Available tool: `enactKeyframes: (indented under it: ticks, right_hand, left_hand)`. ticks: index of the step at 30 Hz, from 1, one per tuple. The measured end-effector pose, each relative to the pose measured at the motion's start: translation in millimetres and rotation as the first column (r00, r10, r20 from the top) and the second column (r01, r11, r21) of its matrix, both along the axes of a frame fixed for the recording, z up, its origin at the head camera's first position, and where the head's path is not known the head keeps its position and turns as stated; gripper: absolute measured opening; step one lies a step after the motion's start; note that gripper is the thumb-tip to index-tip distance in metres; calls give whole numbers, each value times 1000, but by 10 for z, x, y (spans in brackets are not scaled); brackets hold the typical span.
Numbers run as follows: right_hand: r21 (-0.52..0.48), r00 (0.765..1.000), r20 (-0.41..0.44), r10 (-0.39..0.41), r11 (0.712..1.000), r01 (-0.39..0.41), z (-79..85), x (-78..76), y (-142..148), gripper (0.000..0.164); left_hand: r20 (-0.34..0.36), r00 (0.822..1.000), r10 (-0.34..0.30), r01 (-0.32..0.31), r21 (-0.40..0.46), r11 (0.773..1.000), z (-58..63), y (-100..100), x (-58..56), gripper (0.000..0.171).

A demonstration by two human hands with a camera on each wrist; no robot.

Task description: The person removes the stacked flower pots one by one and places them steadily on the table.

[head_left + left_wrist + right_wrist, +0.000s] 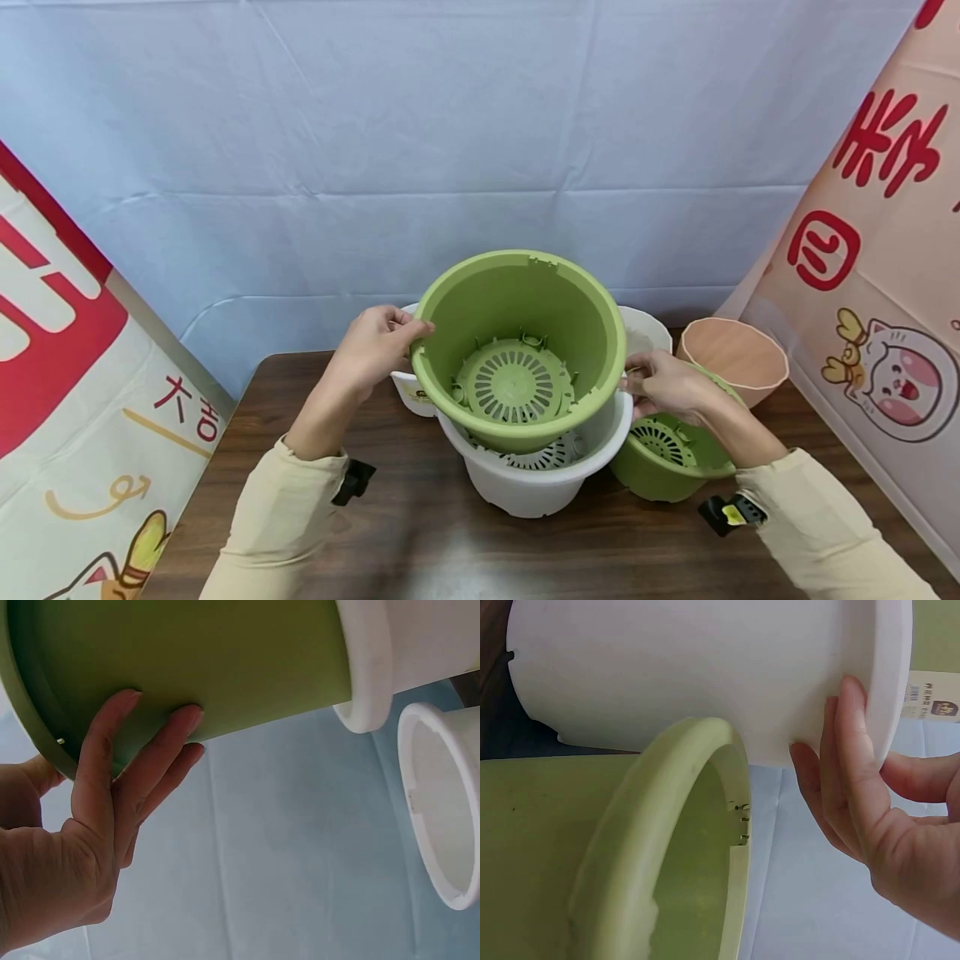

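A large green plastic flowerpot (516, 387), slotted at the bottom, sits tilted partway inside a white flowerpot (525, 493). On its left side my left hand (372, 346) grips the rim, thumb over the edge. The left wrist view shows the other fingers (154, 761) spread along the green outer wall. My right hand (667, 383) holds the white pot by its right rim; in the right wrist view its fingers (847, 727) lie against the white wall beneath the lip. A label (930, 701) shows on the green pot above that rim.
A second green pot (656, 482) stands under my right forearm, close beside the white one. Behind it is a peach pot (735, 358). Two more white pots, one at back left (415, 398) and one at back right (647, 327), are partly hidden. Printed cloths flank the wooden table (405, 542).
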State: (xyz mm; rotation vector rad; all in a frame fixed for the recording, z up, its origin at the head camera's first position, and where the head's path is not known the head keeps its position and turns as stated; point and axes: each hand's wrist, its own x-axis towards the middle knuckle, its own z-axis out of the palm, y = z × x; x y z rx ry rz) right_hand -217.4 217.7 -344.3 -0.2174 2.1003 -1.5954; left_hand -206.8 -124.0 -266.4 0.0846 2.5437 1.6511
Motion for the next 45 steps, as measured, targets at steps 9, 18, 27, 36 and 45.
enactKeyframes:
  ticks: [9, 18, 27, 36, 45]
  right_hand:
    - [-16, 1000, -20, 19, 1000, -19, -5, 8, 13, 36]
    - [1, 1000, -26, 13, 1000, -13, -1, 6, 16, 34]
    - [7, 1000, -26, 10, 1000, -10, 2, 4, 13, 36]
    - [14, 999, -32, 4, 1000, -4, -1, 1, 13, 37]
    - [16, 1000, -30, 2, 1000, -1, 2, 6, 8, 36]
  left_hand:
    - [-12, 999, 35, -34, 80, 996, 145, -55, 95, 24]
    - [-29, 996, 83, -79, 139, 987, 256, -154, 164, 28]
    - [-93, 987, 134, -119, 150, 981, 311, -288, 223, 24]
    - [-118, 976, 184, -163, 170, 972, 333, -440, 241, 24]
    - [-129, 963, 236, -200, 243, 949, 336, -623, 270, 25]
